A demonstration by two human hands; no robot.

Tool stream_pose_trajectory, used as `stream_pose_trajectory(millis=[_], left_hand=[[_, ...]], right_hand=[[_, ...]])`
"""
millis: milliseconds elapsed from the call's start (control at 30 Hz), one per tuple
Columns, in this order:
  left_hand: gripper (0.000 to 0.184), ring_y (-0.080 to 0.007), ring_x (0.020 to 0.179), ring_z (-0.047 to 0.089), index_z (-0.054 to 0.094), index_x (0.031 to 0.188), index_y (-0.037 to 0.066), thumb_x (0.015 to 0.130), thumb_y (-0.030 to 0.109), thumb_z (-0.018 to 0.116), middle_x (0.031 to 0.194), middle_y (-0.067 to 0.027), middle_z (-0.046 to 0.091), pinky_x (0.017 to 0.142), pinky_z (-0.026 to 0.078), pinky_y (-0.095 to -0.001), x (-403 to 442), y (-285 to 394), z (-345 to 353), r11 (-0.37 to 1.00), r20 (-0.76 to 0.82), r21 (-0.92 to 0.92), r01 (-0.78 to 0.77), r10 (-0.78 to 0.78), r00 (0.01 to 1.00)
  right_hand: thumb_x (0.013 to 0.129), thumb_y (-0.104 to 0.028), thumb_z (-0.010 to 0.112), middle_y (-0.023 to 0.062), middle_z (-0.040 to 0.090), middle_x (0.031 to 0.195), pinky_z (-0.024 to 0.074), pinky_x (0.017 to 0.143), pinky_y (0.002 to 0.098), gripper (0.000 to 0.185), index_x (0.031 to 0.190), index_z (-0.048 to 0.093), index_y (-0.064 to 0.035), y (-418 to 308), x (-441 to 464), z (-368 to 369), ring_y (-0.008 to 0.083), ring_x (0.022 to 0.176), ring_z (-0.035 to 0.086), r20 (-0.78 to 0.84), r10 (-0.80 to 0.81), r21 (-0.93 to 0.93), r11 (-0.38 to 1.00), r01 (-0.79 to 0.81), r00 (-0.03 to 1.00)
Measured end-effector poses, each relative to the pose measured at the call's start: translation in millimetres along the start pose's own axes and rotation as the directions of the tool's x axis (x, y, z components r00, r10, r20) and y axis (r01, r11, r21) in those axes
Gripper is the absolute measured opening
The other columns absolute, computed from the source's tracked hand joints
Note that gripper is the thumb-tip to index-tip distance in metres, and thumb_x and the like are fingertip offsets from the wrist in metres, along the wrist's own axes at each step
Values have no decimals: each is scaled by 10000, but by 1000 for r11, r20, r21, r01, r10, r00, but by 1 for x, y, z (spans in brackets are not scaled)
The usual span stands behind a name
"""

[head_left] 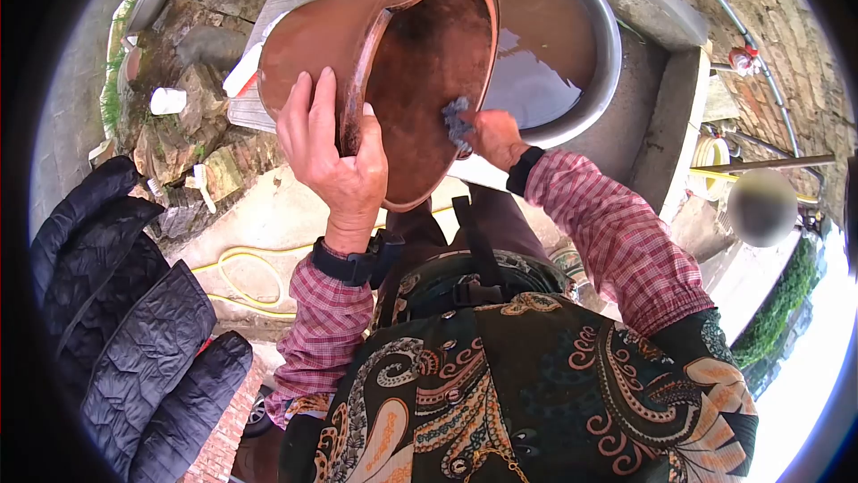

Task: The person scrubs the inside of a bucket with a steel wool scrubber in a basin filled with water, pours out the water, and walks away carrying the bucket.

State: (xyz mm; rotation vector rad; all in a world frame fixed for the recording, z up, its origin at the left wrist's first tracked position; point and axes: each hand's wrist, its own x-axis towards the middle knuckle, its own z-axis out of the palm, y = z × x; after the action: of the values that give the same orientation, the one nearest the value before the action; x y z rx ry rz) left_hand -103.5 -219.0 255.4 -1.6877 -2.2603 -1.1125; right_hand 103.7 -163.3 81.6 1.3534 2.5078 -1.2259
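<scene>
A reddish-brown metal bucket (427,63) is tilted on its side, its wide mouth turned toward me and a lug with a metal hook on its upper rim. My left hand (329,148) grips the near rim, fingers along the outer wall and thumb over the edge. Inside the mouth, my right hand (497,136) is closed on a grey scouring pad (458,123), which lies against the bucket's inner wall near the lower right rim. Behind the bucket sits a large metal basin (611,45) of murky brown water, partly hidden by it.
Concrete ledges (679,117) border the basin on the right. Rocks (201,94) and a white cup (168,100) lie at the left. A yellow hose (234,255) loops over the ground, and a black quilted jacket (134,304) is at lower left. A pipe (776,81) runs along the brick wall.
</scene>
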Motion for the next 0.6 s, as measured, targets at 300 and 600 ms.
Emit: stream_pose_trajectory(millis=[300, 600], left_hand=[[506, -381, 1121, 529, 618, 1212, -10, 711, 17, 678, 1249, -222, 558, 977, 405, -476, -7, 4, 3, 1000, 13, -12, -6, 6, 1000], [454, -348, 1121, 549, 590, 1229, -28, 780, -17, 653, 1238, -193, 575, 967, 426, -438, 11, 2, 11, 998, -6, 4, 67, -67, 998]], right_hand=[[774, -97, 571, 149, 634, 747, 500, 590, 477, 373, 1139, 629, -143, 35, -1, 5, 356, 684, 635, -54, -184, -259, 952, 165, 981], [783, -61, 652, 147, 674, 903, 528, 678, 425, 466, 1238, 582, -137, 58, 9, -63, 354, 782, 653, -360, -140, -78, 990, 120, 922]])
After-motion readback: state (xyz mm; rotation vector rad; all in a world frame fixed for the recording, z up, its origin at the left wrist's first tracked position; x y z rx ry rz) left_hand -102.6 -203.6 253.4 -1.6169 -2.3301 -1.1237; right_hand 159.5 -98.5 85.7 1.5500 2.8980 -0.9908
